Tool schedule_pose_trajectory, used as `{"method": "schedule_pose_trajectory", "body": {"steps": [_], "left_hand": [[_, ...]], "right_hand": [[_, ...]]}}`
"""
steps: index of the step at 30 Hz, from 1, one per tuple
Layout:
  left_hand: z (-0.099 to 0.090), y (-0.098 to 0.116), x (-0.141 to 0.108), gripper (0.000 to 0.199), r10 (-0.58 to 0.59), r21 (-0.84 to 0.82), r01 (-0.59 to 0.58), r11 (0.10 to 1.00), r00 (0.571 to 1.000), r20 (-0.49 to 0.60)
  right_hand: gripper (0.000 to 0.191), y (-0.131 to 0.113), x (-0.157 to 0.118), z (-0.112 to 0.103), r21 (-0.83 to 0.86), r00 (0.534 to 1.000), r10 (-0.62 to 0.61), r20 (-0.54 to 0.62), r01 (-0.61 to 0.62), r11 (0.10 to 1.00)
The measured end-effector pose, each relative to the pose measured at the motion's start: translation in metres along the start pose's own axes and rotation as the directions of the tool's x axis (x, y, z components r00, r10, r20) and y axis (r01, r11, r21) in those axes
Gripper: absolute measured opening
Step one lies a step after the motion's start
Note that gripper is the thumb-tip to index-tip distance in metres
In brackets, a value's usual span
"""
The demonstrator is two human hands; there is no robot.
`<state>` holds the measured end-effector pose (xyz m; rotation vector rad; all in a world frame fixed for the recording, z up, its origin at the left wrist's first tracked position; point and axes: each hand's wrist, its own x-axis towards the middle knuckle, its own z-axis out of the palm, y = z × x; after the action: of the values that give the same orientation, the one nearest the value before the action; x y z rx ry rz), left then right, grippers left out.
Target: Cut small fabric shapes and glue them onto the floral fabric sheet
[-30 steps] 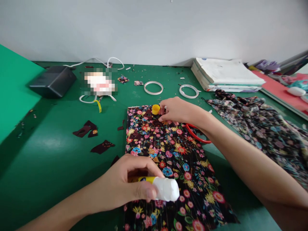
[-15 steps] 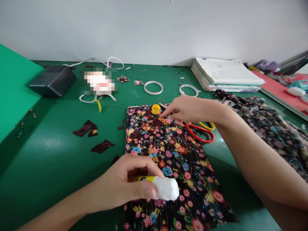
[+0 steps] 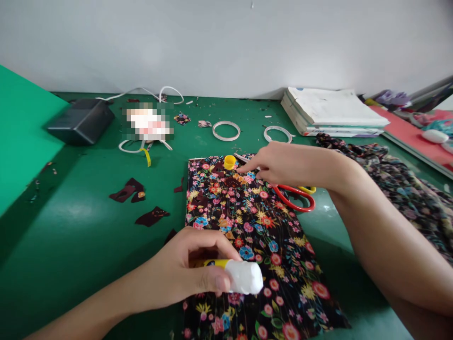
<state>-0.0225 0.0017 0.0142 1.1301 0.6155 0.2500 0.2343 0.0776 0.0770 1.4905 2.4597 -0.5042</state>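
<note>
My left hand [image 3: 191,264] is closed around a glue stick [image 3: 244,277] with a yellow barrel and its white end bare, pointing right. Below it lies a black floral fabric piece [image 3: 279,259]. Over the fabric's far part, my right hand [image 3: 276,163] has its index finger stretched out, the other fingers partly bent, holding nothing I can see. Just left of that fingertip stands a yellow cap [image 3: 230,162]. Scissors with red and yellow handles [image 3: 295,198] lie under and beside my right hand, partly hidden. A dark patch [image 3: 232,182] sits on the fabric near the fingertip.
Dark fabric scraps [image 3: 153,216] lie left on the green table [image 3: 81,208]. Two rolls of clear tape [image 3: 226,131] are at the back. A stack of books [image 3: 329,111] and crumpled floral cloth [image 3: 396,193] occupy the right; a black box [image 3: 81,122] stands left.
My right hand has lifted slightly from the dark patch, its index fingertip now a little higher, and more of the scissor blades shows. My left hand and the glue stick stay nearly still.
</note>
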Motion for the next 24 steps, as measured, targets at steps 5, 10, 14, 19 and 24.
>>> {"method": "schedule_pose_trajectory", "body": {"steps": [5, 10, 14, 19, 24], "left_hand": [[0.000, 0.000, -0.001, 0.031, -0.008, -0.011, 0.008, 1.000, 1.000, -0.001], [-0.001, 0.000, -0.001, 0.028, 0.002, -0.013, -0.002, 1.000, 1.000, 0.001], [-0.002, -0.001, 0.000, 0.026, 0.008, -0.012, -0.008, 1.000, 1.000, 0.004], [-0.002, -0.002, -0.001, 0.028, 0.012, -0.007, -0.012, 1.000, 1.000, 0.009], [-0.002, -0.002, -0.001, 0.032, 0.010, -0.009, -0.010, 1.000, 1.000, 0.024]], "right_hand": [[0.060, -0.001, -0.001, 0.006, 0.018, 0.995, 0.008, 0.100, -0.010, 1.000], [0.059, 0.000, -0.005, -0.001, -0.003, 0.996, 0.012, 0.086, -0.012, 1.000], [0.058, -0.001, -0.011, -0.007, -0.013, 0.992, 0.043, 0.116, -0.041, 0.999], [0.057, -0.003, -0.011, -0.006, -0.007, 0.986, 0.028, 0.163, -0.027, 1.000], [0.060, -0.002, -0.002, -0.001, -0.002, 0.999, 0.007, 0.034, -0.007, 1.000]]}}
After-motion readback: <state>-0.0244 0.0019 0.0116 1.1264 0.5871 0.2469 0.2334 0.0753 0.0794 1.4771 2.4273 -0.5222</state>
